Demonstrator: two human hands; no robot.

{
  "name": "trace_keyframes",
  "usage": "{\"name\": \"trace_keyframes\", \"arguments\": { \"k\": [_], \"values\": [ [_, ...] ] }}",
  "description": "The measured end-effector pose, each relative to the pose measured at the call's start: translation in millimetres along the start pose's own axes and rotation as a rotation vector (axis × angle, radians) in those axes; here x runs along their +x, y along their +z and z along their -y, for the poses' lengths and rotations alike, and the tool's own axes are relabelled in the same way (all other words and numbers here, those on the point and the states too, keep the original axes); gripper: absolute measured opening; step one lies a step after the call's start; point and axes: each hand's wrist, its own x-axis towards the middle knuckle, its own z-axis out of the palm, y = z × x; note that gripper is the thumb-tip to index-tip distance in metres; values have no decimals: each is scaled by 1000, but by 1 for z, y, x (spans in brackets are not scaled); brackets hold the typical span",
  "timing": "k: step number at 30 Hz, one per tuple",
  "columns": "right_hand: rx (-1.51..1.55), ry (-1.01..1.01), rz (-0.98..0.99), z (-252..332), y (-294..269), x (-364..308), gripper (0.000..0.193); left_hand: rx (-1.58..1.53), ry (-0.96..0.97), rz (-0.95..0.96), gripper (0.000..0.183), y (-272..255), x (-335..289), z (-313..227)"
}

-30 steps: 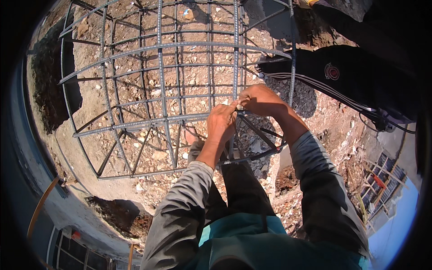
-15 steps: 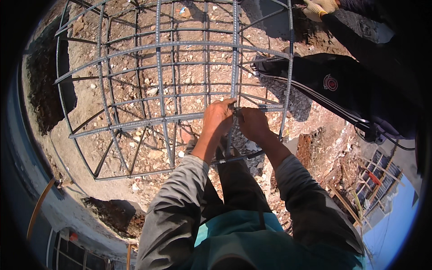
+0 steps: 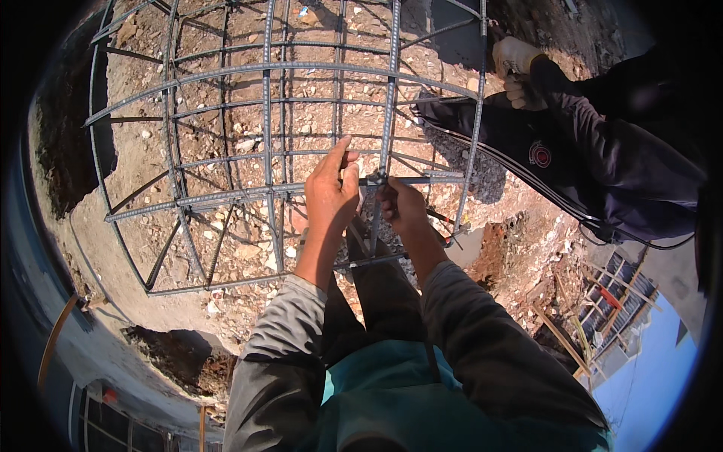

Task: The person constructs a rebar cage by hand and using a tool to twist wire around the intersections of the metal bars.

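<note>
Both my hands are at a crossing in a steel rebar cage (image 3: 267,128). My left hand (image 3: 329,184) is left of the crossing, its index finger stretched out and the others loosely bent; it holds nothing I can see. My right hand (image 3: 404,206) is closed just below and right of the crossing, fingertips against the upright bar (image 3: 387,128). What it pinches is hidden. Dark prongs with red marks (image 3: 440,217) stick out beside the right wrist, like tool handles; I cannot tell whether the hand holds them.
At the right a co-worker in dark clothes stands close to the cage, a gloved hand (image 3: 520,56) near its corner bar. Stony rubble (image 3: 241,248) lies under the bars. Dug holes (image 3: 177,358) and a wall edge (image 3: 56,301) are at the left. Planks (image 3: 561,339) lie at the lower right.
My left hand has moved left from the crossing and straightened its index finger. My right hand has shifted slightly left and down, and the red-marked prongs now show. The co-worker's gloved hands have come lower.
</note>
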Motion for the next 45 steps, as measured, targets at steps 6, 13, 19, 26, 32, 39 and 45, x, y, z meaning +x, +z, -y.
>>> {"name": "trace_keyframes", "arguments": {
  "k": [6,13,19,26,32,39,45],
  "values": [
    [-848,-926,-122,50,-23,-49,17,-80,-111,-143,39,-40,-66,3],
    [-1408,-1259,233,53,-32,12,19,-14,-129,-85,39,-40,-108,0],
    [-701,-815,-282,9,4,-8,24,-29,-198,-86,38,-43,-137,1],
    [-32,-397,-466,-42,-17,-47,27,-174,-416,-8,36,-36,-162,9],
    [-47,137,-663,-170,-116,-38,59,-144,-457,129,31,-16,-157,28],
    [122,26,-724,-200,-102,-18,28,24,-356,386,27,-5,-163,56],
    [-272,-327,-728,-136,-169,-98,19,-115,-566,-79,26,-48,-132,60]
  ]
}}
